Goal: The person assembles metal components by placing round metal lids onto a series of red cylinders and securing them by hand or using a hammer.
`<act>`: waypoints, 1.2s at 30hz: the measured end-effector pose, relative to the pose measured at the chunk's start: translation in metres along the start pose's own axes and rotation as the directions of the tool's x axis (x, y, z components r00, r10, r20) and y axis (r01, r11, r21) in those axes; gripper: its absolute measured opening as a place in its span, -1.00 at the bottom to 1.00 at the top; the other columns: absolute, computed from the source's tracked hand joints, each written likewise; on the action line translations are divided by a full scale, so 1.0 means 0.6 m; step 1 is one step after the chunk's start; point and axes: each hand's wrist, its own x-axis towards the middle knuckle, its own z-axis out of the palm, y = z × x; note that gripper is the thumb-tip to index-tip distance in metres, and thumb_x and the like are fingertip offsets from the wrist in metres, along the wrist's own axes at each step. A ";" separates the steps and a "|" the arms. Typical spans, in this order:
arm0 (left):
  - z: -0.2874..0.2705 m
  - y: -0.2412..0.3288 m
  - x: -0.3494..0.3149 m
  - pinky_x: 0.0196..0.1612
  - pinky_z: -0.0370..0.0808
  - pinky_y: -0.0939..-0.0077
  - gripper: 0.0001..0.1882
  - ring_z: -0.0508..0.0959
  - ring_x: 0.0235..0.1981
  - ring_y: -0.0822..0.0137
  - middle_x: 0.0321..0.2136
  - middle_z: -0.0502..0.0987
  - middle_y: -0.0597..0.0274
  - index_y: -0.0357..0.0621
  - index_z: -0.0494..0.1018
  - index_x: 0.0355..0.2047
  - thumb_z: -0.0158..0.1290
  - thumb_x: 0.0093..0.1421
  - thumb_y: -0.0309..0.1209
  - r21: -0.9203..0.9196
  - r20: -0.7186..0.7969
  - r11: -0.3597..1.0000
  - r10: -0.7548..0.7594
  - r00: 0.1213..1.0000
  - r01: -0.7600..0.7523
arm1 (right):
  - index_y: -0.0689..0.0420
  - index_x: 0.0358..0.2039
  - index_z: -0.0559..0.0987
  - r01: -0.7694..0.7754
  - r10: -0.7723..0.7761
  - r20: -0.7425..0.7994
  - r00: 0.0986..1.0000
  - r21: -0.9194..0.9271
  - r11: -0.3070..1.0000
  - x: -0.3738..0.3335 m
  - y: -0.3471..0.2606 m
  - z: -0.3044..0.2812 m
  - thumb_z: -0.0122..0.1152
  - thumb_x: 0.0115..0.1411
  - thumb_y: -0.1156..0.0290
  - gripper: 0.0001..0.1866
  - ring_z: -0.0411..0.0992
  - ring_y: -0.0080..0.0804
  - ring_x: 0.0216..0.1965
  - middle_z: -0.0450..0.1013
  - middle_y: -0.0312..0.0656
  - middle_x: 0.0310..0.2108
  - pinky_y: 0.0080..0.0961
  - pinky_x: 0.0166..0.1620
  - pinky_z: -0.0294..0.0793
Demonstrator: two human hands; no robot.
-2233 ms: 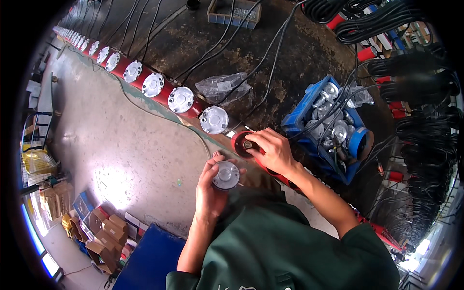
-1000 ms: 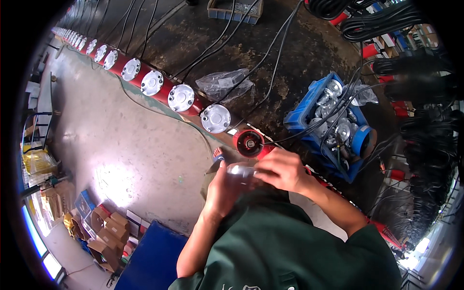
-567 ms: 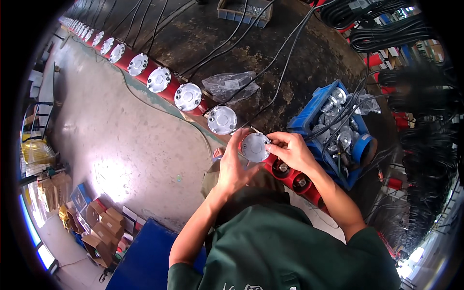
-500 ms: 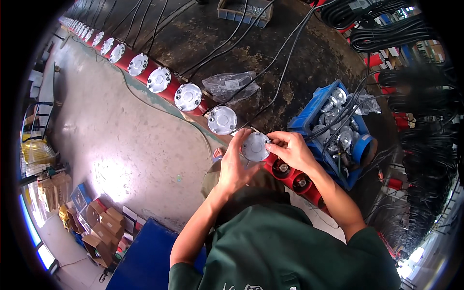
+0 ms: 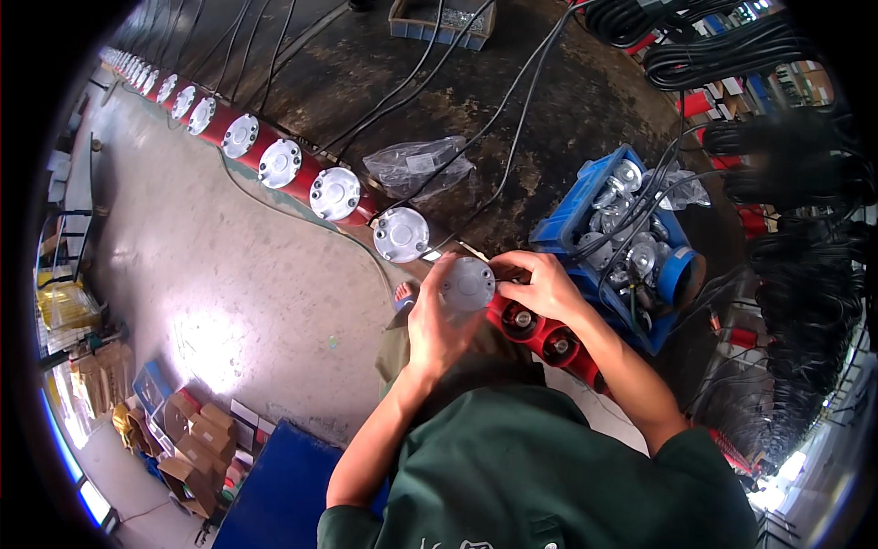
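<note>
A round silver metal cover point(image 5: 468, 285) sits in front of me at the end of a row of similar covers on red housings. My left hand point(image 5: 433, 328) curves around its left side, fingers at the far edge and thumb at the near edge. At the cover's right rim, my right hand point(image 5: 543, 285) has thumb and fingers pinched together; what they hold, if anything, is too small to make out. Just left of my hands, a neighbouring silver cover point(image 5: 401, 234) carries dark bolts near its rim. Two open red housings point(image 5: 540, 334) show beneath my right wrist.
A blue crate point(image 5: 567, 212) full of shiny metal parts stands to the right, with a blue ring-shaped part point(image 5: 678, 277) at its near end. A clear plastic bag point(image 5: 416, 167) and black cables cross the dark worktop point(image 5: 549, 119). A tray of small hardware point(image 5: 439, 35) lies farther off.
The view has shifted slightly, so the row and crate appear further left. My left hand remains around the cover, and my right fingers have come closer together at its right rim.
</note>
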 end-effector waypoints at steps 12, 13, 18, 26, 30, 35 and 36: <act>-0.003 -0.002 0.005 0.25 0.58 0.17 -0.12 0.56 0.27 -0.06 0.30 0.49 -0.09 -0.22 0.36 0.29 0.49 -0.06 -0.57 0.079 -0.013 0.991 0.105 0.994 -0.104 | 0.27 0.00 0.70 -0.039 0.040 -0.013 0.999 0.112 0.993 0.001 0.014 0.007 0.39 0.13 0.53 -0.62 0.71 -0.36 -0.08 0.73 -0.06 -0.15 -0.42 0.05 0.66; -0.002 -0.003 0.006 0.22 0.60 0.17 -0.16 0.57 0.25 -0.07 0.30 0.49 -0.09 -0.22 0.39 0.26 0.49 -0.07 -0.57 0.096 -0.016 0.985 0.142 0.990 -0.140 | 0.27 0.00 0.70 -0.040 0.042 -0.014 0.999 0.113 0.993 0.000 0.019 0.009 0.39 0.13 0.53 -0.62 0.71 -0.36 -0.08 0.73 -0.06 -0.15 -0.42 0.05 0.66; -0.007 0.005 0.009 0.15 0.63 0.14 -0.30 0.59 0.22 -0.11 0.30 0.49 -0.07 -0.21 0.49 0.14 0.47 -0.05 -0.55 0.099 0.014 0.990 0.095 0.995 -0.096 | 0.29 0.02 0.69 -0.075 0.078 -0.027 0.997 0.110 0.991 -0.004 0.021 0.014 0.45 0.18 0.56 -0.63 0.69 -0.45 -0.12 0.73 -0.10 -0.15 -0.45 0.01 0.66; -0.004 -0.004 0.010 0.15 0.64 0.14 -0.40 0.59 0.21 -0.16 0.31 0.47 -0.10 -0.20 0.59 0.07 0.46 -0.05 -0.55 0.144 0.027 0.982 0.122 0.992 -0.124 | 0.28 0.01 0.69 -0.056 0.060 -0.018 0.998 0.165 0.985 -0.005 0.032 0.015 0.37 0.22 0.49 -0.66 0.69 -0.40 -0.06 0.72 -0.06 -0.12 -0.43 0.06 0.64; -0.003 -0.014 0.007 0.16 0.63 0.12 -0.44 0.58 0.21 -0.18 0.30 0.47 -0.12 -0.21 0.62 0.03 0.47 -0.05 -0.55 0.197 0.046 0.965 0.166 0.985 -0.172 | 0.31 0.04 0.67 -0.115 0.104 0.053 0.993 0.320 0.940 -0.005 0.030 0.007 0.35 0.30 0.46 -0.67 0.65 -0.46 -0.06 0.71 -0.13 -0.10 -0.45 0.08 0.60; -0.012 -0.013 0.007 0.15 0.63 0.11 -0.42 0.58 0.21 -0.18 0.30 0.47 -0.14 -0.18 0.63 0.03 0.48 -0.07 -0.54 0.244 0.072 0.950 0.182 0.981 -0.194 | 0.31 0.06 0.67 -0.159 0.142 0.073 0.987 0.377 0.912 -0.009 0.023 0.008 0.40 0.31 0.42 -0.65 0.64 -0.47 -0.06 0.70 -0.14 -0.09 -0.45 0.06 0.60; -0.011 -0.015 0.008 0.16 0.63 0.11 -0.41 0.58 0.21 -0.19 0.30 0.47 -0.14 -0.17 0.63 0.03 0.49 -0.09 -0.53 0.251 0.086 0.947 0.184 0.979 -0.201 | 0.30 0.05 0.67 -0.121 0.110 0.055 0.992 0.313 0.942 -0.009 0.025 0.009 0.42 0.30 0.41 -0.64 0.65 -0.45 -0.06 0.71 -0.12 -0.09 -0.44 0.05 0.61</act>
